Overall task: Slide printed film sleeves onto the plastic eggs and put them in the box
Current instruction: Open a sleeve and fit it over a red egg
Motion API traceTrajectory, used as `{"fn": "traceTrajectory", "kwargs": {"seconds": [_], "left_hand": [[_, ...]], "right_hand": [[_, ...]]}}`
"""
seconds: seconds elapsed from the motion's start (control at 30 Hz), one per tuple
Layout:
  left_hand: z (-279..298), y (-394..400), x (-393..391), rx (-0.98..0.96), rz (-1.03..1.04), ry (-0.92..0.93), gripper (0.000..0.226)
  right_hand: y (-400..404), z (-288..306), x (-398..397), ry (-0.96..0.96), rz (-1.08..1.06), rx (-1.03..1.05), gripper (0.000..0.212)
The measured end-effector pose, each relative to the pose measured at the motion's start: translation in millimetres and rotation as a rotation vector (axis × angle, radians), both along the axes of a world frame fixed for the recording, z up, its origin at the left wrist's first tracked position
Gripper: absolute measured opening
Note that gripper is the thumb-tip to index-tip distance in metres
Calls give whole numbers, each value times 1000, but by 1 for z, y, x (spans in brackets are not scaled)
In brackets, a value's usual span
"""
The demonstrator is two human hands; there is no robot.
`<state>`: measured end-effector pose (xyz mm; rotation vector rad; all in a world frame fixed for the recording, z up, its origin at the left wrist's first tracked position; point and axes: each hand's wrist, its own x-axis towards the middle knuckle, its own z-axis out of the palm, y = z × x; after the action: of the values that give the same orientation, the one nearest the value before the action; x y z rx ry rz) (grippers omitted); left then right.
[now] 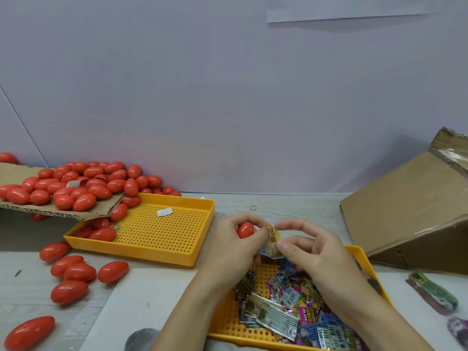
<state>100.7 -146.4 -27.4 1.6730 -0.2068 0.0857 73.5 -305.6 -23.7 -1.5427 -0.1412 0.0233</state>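
Even, soft light is falling from above, leaving only faint shadows under the hands. White glare is showing on the eggs. The wide lens is bending the bench edge, and the corners are looking smeared.

The left hand grips a red egg (half hidden) while the right hand pinches a printed sleeve.

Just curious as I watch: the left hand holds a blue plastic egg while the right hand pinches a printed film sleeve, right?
Not quite. The head view shows the oval plastic egg in the left hand is red, not blue. The rest holds: the right hand pinches a printed film sleeve.
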Motion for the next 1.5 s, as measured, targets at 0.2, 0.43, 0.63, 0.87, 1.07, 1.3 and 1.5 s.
{"fn": "traceTrajectory", "kwargs": {"seconds": [0.2,0.43,0.63,0.87,1.07,1.3,1.5], "left_hand": [[-1,-4,-3,185,-97,4,16],[3,-3,-2,81,153,-76,10],[3,-7,-4,171,-83,35,41],[4,-9,-6,87,-196,165,35],[2,-6,-1,-153,42,104,9],[1,-7,-1,-60,81,-49,18],[0,-6,-1,27,22,-110,16]], "right_hand": [[-6,1,6,17,-109,267,33],[-1,1,3,37,17,111,16],[-2,3,3,-18,-48,221,28],[-4,5,3,-61,-79,300,32],[0,-2,6,10,14,150,18],[-1,-7,9,15,-49,62,34],[-1,-8,9,30,-87,74,16]]}}
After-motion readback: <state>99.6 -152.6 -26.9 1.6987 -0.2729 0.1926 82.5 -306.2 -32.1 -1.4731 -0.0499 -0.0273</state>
